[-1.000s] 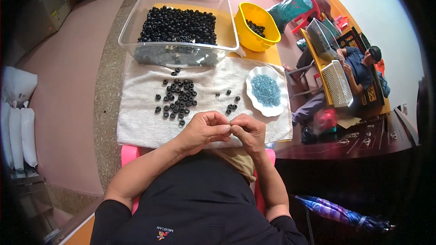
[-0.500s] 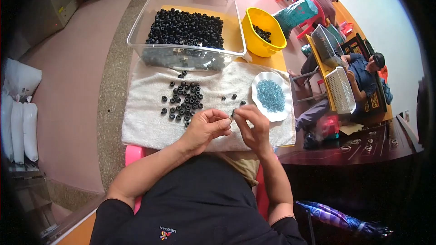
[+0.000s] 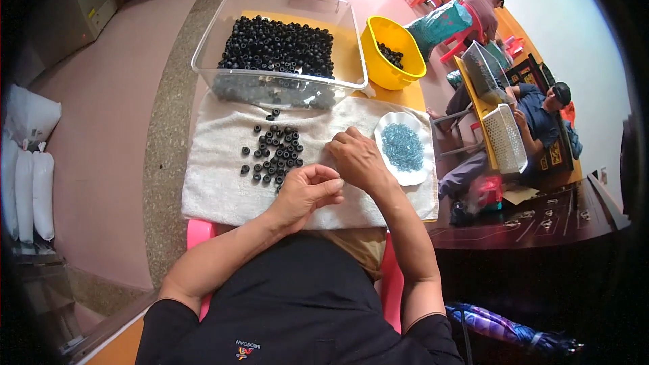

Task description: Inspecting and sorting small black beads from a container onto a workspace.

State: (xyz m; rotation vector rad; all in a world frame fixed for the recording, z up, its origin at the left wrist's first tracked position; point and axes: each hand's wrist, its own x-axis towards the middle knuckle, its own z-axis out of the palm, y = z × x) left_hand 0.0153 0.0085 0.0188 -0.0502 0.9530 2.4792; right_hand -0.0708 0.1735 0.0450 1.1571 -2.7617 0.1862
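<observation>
Just beyond the pinched-together left hand (image 3: 311, 192), black beads (image 3: 273, 161) lie loose, likely for easy reach; right hand (image 3: 358, 157) dips, grip hidden.

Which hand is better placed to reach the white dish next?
Probably the right hand: it is beside the dish, while the left hand is farther off, near the black beads.

Co-workers (image 3: 536, 109) and bulk parts (image 3: 277, 46) suggest a workshop
</observation>
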